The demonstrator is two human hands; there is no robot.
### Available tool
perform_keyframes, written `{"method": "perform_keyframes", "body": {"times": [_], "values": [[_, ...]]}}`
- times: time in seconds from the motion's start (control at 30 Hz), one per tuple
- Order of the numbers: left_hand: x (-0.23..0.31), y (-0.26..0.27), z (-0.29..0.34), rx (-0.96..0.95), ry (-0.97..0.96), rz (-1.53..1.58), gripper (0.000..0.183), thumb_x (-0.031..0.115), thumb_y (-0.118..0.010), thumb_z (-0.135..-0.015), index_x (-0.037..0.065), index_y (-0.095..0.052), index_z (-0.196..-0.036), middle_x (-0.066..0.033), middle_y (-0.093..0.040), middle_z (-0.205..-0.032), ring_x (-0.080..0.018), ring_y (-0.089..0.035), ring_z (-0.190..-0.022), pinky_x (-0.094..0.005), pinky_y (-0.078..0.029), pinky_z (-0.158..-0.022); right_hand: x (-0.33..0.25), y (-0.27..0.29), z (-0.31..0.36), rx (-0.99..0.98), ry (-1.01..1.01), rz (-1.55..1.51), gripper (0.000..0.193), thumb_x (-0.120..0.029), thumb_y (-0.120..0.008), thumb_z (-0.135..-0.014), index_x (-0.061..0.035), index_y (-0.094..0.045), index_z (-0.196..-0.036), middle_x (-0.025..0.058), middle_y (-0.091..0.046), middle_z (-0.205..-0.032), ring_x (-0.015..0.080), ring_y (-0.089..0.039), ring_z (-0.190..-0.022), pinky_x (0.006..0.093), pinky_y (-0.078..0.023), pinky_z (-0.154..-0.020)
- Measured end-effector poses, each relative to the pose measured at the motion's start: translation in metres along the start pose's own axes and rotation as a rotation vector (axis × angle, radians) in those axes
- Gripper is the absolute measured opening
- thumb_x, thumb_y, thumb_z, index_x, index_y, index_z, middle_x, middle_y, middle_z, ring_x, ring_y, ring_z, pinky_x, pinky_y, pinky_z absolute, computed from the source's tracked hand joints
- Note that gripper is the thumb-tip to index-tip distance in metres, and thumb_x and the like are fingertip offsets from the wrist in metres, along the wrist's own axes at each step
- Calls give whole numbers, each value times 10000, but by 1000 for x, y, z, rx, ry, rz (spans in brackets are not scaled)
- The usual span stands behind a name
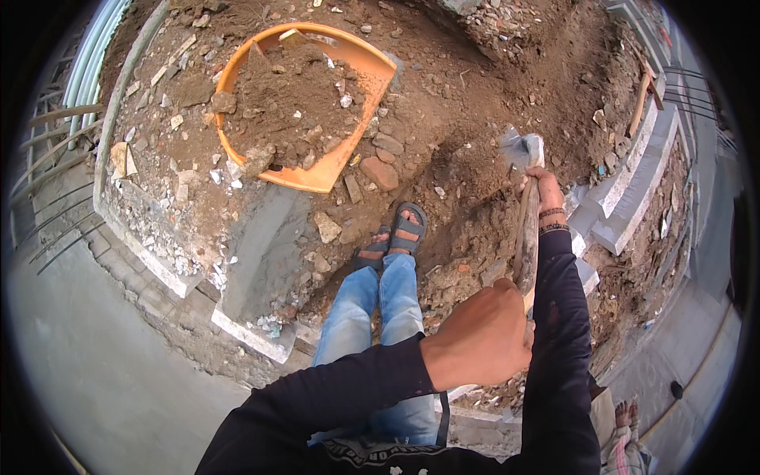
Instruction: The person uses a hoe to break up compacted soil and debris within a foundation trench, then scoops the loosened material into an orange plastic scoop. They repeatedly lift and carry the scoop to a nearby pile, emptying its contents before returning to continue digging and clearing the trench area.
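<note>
A hoe with a worn wooden handle [526,237] and a grey metal blade [513,147] stands out in front of me over loose brown soil. My left hand [484,332] is closed round the lower part of the handle, close to my body. Farther out, my right hand [545,192], with dark bands at the wrist, grips the handle just below the metal head. An orange basin [364,119], heaped with soil and stones, lies to the left of the blade. One side of its rim looks straight and cut away.
My sandalled feet [400,232] stand in the dirt beside reddish stones [379,172]. Pale stone slabs [633,194] and a wooden-handled tool [641,101] lie at right. Steel rods [59,218] stick out at left. Part of another person [625,435] shows at lower right.
</note>
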State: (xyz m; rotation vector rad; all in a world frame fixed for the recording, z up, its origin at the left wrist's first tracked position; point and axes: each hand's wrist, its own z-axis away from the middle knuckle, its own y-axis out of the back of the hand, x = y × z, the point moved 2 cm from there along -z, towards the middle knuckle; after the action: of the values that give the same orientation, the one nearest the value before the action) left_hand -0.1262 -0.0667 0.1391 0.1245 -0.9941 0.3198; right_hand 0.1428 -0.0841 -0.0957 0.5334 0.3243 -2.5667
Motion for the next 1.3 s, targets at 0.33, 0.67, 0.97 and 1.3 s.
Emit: {"method": "perform_keyframes", "body": {"times": [0.33,0.67,0.97,1.3], "values": [[22,137,195,84,465,-453,378,279,-783,-708,48,-550,-895,-162,-566,-588,-346,-619,-581,-409,-464,-522,57,-183,141,-162,122,-406,127,-34,-555,-824,-35,-458,-907,64,-488,-684,186,-524,-587,337,-494,-511],[-104,147,259,694,563,-462,202,12,-719,-676,22,-519,-703,-35,-520,-588,-55,-437,-637,-274,-428,-575,140,-266,186,-341,98,-388,405,-19,-619,-774,4,-413,-1123,94,-564,-844,184,-602,-691,327,-513,-581],[-152,-2,-81,387,97,-278,411,317,-745,-769,11,-649,-1026,-227,-662,-863,-393,-649,-821,-444,-500,-745,-41,-27,-62,185,456,91,137,-20,-614,-787,64,-539,-866,126,-572,-689,231,-578,-510,348,-527,-468],[-163,-81,-216,266,371,-220,382,262,-668,-780,-35,-617,-1016,-268,-653,-901,-413,-632,-896,-446,-493,-792,39,66,-151,206,207,659,246,-157,-592,-820,87,-578,-848,115,-608,-584,227,-629,-512,334,-509,-487]]}}
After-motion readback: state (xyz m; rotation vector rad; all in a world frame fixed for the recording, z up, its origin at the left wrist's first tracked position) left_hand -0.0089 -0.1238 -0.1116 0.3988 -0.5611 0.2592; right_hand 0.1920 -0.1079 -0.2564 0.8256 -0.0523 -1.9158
